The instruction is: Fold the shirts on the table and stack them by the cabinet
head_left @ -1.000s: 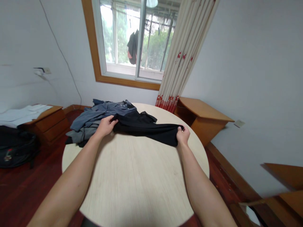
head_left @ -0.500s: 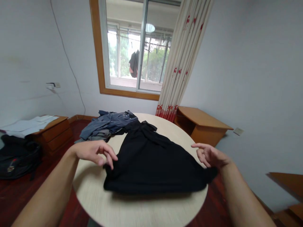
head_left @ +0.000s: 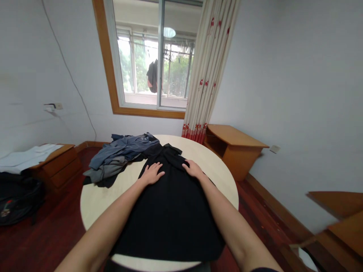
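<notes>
Black garment, laid flat, with two hands upon it

Item: one black garment (head_left: 170, 215), plain and matt, spread on a pale, rounded bench (head_left: 98, 204) in front of the person. Form: narrow at the far end, widened steadily towards the person, and finished in a broad, nearly straight near edge. Surface: smooth over the wide near part; bunched into soft folds and a dark, crumpled bundle at the narrow end. The near corners appear to be carried past the bench's rim.

Hands: the left hand (head_left: 152, 174) is laid palm down on the upper left of the cloth, its fingers fanned apart. The right hand (head_left: 194, 169) is rested at the upper right, its fingers less widely parted, just beside the folds. Both are in contact with the fabric.

Adjoining: a loose heap of blue-grey and grey clothes (head_left: 121, 151) is placed at the far left of the bench, touched by the garment's far end.
</notes>
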Available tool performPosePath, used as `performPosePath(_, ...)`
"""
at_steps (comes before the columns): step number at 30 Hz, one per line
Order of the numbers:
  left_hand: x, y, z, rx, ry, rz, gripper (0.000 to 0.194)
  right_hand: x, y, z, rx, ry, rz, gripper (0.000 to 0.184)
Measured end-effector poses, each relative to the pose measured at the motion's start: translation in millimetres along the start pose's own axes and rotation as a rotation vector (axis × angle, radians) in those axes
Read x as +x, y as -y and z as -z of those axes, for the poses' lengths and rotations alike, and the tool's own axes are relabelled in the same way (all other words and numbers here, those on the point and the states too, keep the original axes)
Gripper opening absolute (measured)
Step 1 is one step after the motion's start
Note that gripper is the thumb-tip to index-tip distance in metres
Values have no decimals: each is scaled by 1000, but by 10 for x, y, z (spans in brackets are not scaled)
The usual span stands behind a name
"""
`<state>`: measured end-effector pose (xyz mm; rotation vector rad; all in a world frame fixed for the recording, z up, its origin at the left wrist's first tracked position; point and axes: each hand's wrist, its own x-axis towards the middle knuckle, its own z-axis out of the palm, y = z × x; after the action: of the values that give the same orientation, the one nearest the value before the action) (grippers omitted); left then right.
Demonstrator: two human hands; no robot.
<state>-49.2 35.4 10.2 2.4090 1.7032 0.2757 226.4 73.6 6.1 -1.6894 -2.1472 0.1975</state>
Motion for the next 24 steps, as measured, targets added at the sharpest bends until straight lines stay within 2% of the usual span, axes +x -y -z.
performPosePath(3, -79, 136, -103, 52, 21, 23, 69, -128, -192, -110, -71, 27, 25, 56)
performPosePath(6, -164, 163, -117, 90, 17, 41, 72, -233, -378, -93, -110, 47, 33, 60)
performPosePath(12, -401, -2, -110, 109, 33, 113, 73, -444, -629, 53, -167, 29, -187, 66)
performPosePath(15, -621, -151, -135, 102, 58, 130, 74, -560, -622, 102, -193, 2, -306, 68)
performPosePath(19, -986, -389, -108, 124, 103, 144, 77, -581, -515, 246, -274, 44, -349, 70)
performPosePath(22, -1119, -508, 56, 156, 155, 103, 82, -455, -463, 439, -312, 167, -395, 66)
performPosePath(24, -1047, -528, 215, 167, 162, 88, 75, -330, -462, 554, -293, 191, -441, 56)
